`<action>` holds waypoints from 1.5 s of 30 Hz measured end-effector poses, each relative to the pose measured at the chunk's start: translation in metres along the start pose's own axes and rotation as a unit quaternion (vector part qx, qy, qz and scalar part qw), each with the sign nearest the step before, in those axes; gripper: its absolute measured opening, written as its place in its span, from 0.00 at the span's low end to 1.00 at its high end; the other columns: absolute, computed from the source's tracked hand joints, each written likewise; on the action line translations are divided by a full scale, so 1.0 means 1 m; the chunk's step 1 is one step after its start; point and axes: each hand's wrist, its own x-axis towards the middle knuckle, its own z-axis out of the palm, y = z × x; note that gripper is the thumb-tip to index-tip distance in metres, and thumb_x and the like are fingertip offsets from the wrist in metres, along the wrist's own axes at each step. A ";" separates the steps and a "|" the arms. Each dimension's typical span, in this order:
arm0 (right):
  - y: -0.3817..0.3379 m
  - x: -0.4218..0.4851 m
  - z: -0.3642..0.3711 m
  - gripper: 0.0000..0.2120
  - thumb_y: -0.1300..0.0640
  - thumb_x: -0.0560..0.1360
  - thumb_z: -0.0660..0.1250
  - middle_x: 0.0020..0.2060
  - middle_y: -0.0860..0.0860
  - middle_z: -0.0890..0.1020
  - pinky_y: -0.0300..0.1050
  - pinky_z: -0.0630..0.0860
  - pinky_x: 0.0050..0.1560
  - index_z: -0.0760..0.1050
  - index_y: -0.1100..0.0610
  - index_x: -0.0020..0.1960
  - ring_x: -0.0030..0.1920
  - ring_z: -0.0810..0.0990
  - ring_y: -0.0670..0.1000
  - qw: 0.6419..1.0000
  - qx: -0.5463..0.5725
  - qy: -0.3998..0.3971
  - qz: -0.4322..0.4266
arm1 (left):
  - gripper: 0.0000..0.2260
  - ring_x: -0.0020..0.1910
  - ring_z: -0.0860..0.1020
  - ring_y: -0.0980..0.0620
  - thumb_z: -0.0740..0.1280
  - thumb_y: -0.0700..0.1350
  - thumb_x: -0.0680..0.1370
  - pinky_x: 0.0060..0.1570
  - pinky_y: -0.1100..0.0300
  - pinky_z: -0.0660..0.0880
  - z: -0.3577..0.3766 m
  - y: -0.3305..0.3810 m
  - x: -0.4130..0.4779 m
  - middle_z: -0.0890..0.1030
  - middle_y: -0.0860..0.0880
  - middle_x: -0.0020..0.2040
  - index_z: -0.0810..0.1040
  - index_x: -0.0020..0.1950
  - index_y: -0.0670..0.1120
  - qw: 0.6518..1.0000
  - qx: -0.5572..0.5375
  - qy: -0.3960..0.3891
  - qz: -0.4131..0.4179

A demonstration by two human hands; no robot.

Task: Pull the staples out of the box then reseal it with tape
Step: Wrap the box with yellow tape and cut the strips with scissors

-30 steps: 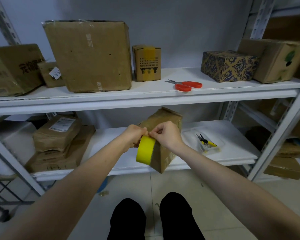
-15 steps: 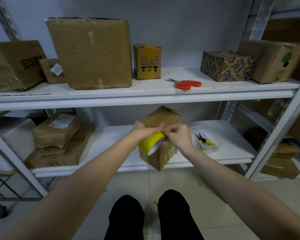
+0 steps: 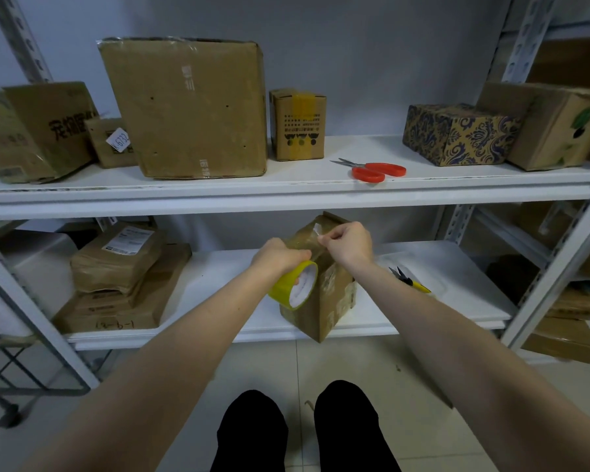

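A small brown cardboard box (image 3: 332, 304) stands at the front edge of the lower shelf, one corner toward me. My left hand (image 3: 276, 255) grips a yellow roll of tape (image 3: 292, 284) in front of the box's left face, fingers through its white core. My right hand (image 3: 349, 243) pinches the free end of the clear tape strip (image 3: 317, 230) above the box's top. The strip stretches from the roll up to that pinch. The top of the box is mostly hidden behind both hands.
Small yellow-handled pliers (image 3: 409, 280) lie on the lower shelf (image 3: 218, 301) right of the box. Red scissors (image 3: 372, 170) lie on the upper shelf (image 3: 286, 189) among several cardboard boxes. Stacked brown parcels (image 3: 123, 277) sit lower left. Metal uprights flank both sides.
My right hand has pulled the tape end up and to the right, away from the roll. The roll has tilted in my left hand, its white core now facing me.
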 end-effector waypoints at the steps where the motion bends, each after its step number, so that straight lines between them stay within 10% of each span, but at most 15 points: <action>1: -0.001 0.002 0.002 0.09 0.51 0.72 0.73 0.31 0.48 0.81 0.40 0.73 0.39 0.82 0.54 0.36 0.37 0.80 0.49 1.000 -0.014 -0.001 0.001 | 0.26 0.54 0.79 0.41 0.70 0.57 0.71 0.50 0.52 0.76 0.000 0.001 0.003 0.81 0.39 0.55 0.77 0.57 0.38 1.000 0.015 0.006 0.003; 9: 0.019 0.001 0.015 0.10 0.49 0.74 0.68 0.36 0.50 0.83 0.42 0.71 0.36 0.83 0.52 0.41 0.42 0.81 0.56 0.987 -0.158 0.014 -0.034 | 0.14 0.59 0.78 0.49 0.64 0.47 0.77 0.58 0.59 0.73 0.005 0.005 0.011 0.79 0.53 0.61 0.77 0.62 0.53 0.975 0.154 -0.077 0.143; 13: 0.019 -0.001 0.013 0.11 0.50 0.77 0.64 0.37 0.51 0.83 0.42 0.67 0.35 0.81 0.53 0.42 0.44 0.81 0.57 0.975 -0.205 0.040 -0.077 | 0.12 0.48 0.83 0.50 0.60 0.49 0.79 0.47 0.63 0.75 0.003 0.016 0.017 0.83 0.54 0.53 0.82 0.55 0.57 0.957 0.233 -0.101 0.138; 18: 0.027 0.006 0.015 0.11 0.48 0.77 0.63 0.43 0.52 0.82 0.43 0.68 0.38 0.81 0.52 0.43 0.51 0.79 0.57 0.964 -0.242 0.052 -0.097 | 0.13 0.43 0.82 0.48 0.60 0.53 0.80 0.34 0.62 0.72 0.006 0.023 0.029 0.83 0.49 0.45 0.82 0.48 0.50 0.947 0.277 -0.109 0.124; 25: 0.038 0.014 0.021 0.13 0.40 0.74 0.66 0.54 0.51 0.69 0.43 0.69 0.41 0.83 0.48 0.45 0.62 0.68 0.52 0.956 -0.270 0.048 -0.103 | 0.14 0.47 0.77 0.45 0.59 0.48 0.81 0.48 0.54 0.75 0.014 0.017 0.040 0.80 0.42 0.47 0.80 0.47 0.41 0.944 0.273 -0.160 0.095; 29: 0.033 0.015 0.022 0.17 0.39 0.74 0.65 0.61 0.52 0.66 0.47 0.74 0.45 0.82 0.52 0.48 0.64 0.67 0.53 0.940 -0.319 0.040 -0.117 | 0.12 0.47 0.78 0.45 0.62 0.50 0.80 0.27 0.68 0.74 0.015 0.009 0.043 0.79 0.44 0.47 0.81 0.46 0.44 0.959 0.215 -0.167 0.076; 34: 0.027 0.015 0.000 0.33 0.37 0.67 0.71 0.62 0.53 0.66 0.50 0.76 0.47 0.69 0.58 0.62 0.64 0.68 0.55 0.934 -0.341 0.048 -0.097 | 0.13 0.59 0.76 0.48 0.60 0.47 0.81 0.56 0.60 0.72 0.017 0.005 0.041 0.80 0.44 0.58 0.81 0.54 0.41 0.958 0.218 -0.159 0.099; 37: 0.039 0.008 0.000 0.13 0.52 0.73 0.62 0.54 0.51 0.77 0.46 0.74 0.37 0.77 0.57 0.54 0.56 0.77 0.56 0.903 -0.322 0.048 -0.282 | 0.07 0.56 0.78 0.47 0.62 0.46 0.80 0.31 0.73 0.73 0.020 0.003 0.046 0.81 0.46 0.53 0.78 0.44 0.49 0.966 0.190 -0.152 0.090; 40: 0.057 -0.002 0.010 0.27 0.50 0.70 0.48 0.57 0.50 0.81 0.49 0.72 0.57 0.79 0.54 0.58 0.61 0.78 0.53 0.883 -0.294 -0.039 -0.364 | 0.11 0.55 0.79 0.44 0.61 0.46 0.80 0.29 0.72 0.73 0.021 0.005 0.045 0.81 0.45 0.50 0.81 0.46 0.45 0.966 0.182 -0.159 0.091; 43: 0.057 -0.001 0.014 0.36 0.45 0.70 0.40 0.69 0.47 0.73 0.53 0.56 0.70 0.72 0.52 0.69 0.72 0.66 0.50 0.870 -0.363 -0.084 -0.322 | 0.15 0.61 0.76 0.45 0.58 0.46 0.82 0.57 0.59 0.75 0.019 0.006 0.038 0.80 0.42 0.59 0.80 0.59 0.39 0.967 0.175 -0.155 0.103; 45: 0.049 0.005 0.015 0.37 0.43 0.70 0.37 0.71 0.45 0.70 0.56 0.51 0.71 0.68 0.50 0.72 0.74 0.60 0.50 0.867 -0.391 -0.088 -0.295 | 0.14 0.60 0.76 0.41 0.58 0.43 0.81 0.47 0.64 0.75 0.021 0.004 0.039 0.81 0.41 0.49 0.81 0.48 0.39 0.966 0.172 -0.161 0.106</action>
